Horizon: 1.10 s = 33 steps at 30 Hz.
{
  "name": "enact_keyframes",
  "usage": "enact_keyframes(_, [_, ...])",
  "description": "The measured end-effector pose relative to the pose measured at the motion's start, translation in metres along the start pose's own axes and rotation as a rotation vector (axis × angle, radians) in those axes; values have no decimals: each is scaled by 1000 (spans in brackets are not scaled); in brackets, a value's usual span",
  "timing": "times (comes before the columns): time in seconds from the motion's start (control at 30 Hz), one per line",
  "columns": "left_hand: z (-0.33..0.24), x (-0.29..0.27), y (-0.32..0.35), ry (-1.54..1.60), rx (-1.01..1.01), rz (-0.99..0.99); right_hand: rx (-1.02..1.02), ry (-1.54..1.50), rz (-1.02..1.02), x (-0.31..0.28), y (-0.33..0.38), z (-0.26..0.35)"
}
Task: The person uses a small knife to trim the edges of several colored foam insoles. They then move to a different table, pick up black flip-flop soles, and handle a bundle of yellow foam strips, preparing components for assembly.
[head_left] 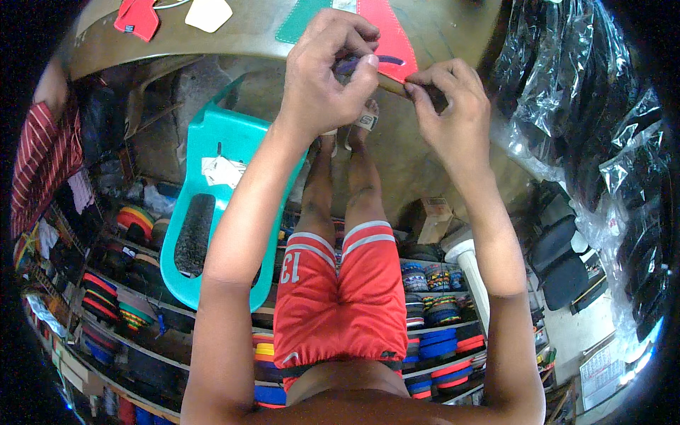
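Note:
A sewn piece with green [301, 21], white and red panels lies at the near edge of a brownish table [248, 35]. The red panel [386, 35] has stitching along its side and a dark purple curved strip near its lower end. My right hand [453, 95] pinches the lower right corner of that panel between thumb and fingertips. Over the panel's left side, my left hand [326, 71] is closed, thumb and fingers curled near the purple strip. Whatever it grips is too small or hidden to make out.
Another red piece [138, 20] and a white piece [210, 14] lie at the table's far left. A teal plastic chair [177, 265] stands at left. Dark items in clear plastic [545, 85] hang at right. Shelves behind hold several stacks of colourful caps [439, 343].

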State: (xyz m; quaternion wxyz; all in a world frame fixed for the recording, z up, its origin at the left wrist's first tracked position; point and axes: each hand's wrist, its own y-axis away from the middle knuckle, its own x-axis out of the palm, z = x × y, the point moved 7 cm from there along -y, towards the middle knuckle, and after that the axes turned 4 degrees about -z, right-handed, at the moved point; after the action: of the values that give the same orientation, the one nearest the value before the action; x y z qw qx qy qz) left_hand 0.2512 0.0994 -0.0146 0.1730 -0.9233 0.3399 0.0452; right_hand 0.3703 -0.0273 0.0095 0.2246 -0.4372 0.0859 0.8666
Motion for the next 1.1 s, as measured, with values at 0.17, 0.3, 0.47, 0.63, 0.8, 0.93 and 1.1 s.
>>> enact_keyframes(0.17, [-5, 1, 0, -66, 84, 60, -45, 197, 10, 8, -1, 9])
enact_keyframes(0.3, [-8, 5, 3, -104, 67, 115, -37, 174, 51, 11, -1, 5])
enact_keyframes(0.47, [-10, 8, 2, -109, 49, 130, -35, 142, 43, 11, 0, 3])
enact_keyframes(0.63, [-14, 9, -1, -181, 158, 179, -55, 106, 37, 11, 0, 2])
enact_keyframes(0.8, [-14, 10, -4, -131, 129, 153, -68, 89, 32, 10, 0, -1])
enact_keyframes(0.93, [-13, 8, -5, -105, 63, 112, -52, 32, 33, 7, 0, -5])
enact_keyframes(1.1, [-12, 11, -5, -143, 27, 76, 72, -106, -41, 0, 1, -17])
